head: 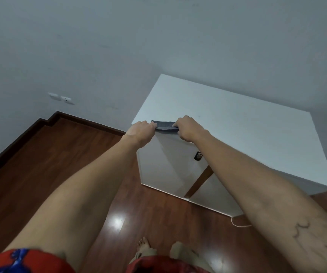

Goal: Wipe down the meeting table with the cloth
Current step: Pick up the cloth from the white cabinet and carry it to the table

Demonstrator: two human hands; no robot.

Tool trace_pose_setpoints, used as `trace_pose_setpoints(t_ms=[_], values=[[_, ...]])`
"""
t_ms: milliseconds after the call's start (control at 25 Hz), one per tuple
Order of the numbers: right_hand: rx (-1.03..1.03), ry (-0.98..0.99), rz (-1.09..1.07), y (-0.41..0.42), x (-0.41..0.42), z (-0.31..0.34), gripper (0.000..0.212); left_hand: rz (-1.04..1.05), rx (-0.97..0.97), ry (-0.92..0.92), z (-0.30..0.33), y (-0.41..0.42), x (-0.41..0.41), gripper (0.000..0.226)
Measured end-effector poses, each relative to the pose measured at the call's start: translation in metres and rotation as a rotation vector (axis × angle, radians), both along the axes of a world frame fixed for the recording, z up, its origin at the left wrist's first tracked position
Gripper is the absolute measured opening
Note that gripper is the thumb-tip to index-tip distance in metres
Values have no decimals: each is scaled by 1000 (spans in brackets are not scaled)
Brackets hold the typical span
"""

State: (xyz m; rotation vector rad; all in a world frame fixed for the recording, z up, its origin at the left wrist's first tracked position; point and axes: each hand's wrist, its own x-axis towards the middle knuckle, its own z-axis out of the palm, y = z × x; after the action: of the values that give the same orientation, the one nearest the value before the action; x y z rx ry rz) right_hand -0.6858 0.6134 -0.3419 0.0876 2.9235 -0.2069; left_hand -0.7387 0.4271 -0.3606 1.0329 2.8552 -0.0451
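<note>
Stretched between the left hand [139, 131] and right hand [186, 128], each pinching one end just above the near corner of the white table [237, 138], the small grey cloth [164, 127] looks light, limp and easily bunched, so gripping both ends suits it.

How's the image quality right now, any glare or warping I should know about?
Head view: a bright glare patch on the wooden floor; wide-angle warping bends the white table; dim, bluish light; both hands, left hand and right hand, and the cloth look sharp.
</note>
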Motion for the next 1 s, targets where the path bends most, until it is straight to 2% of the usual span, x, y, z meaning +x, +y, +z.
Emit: trace_pose_setpoints(t_ms=[200,360,560,760,1000], values=[[-27,27,129,-30,4,31,29,168,-11,24,27,-31,22,24],[-38,26,258,-68,14,41,24,303,-41,52,41,-69,60,31],[-42,16,496,-138,29,37,32,512,-101,13,49,-135,122,33],[-76,17,766,-239,66,26,42,752,-123,-16,47,-220,206,32],[-75,3,1014,-367,152,27,44,1001,-136,-31,47,-323,329,38]])
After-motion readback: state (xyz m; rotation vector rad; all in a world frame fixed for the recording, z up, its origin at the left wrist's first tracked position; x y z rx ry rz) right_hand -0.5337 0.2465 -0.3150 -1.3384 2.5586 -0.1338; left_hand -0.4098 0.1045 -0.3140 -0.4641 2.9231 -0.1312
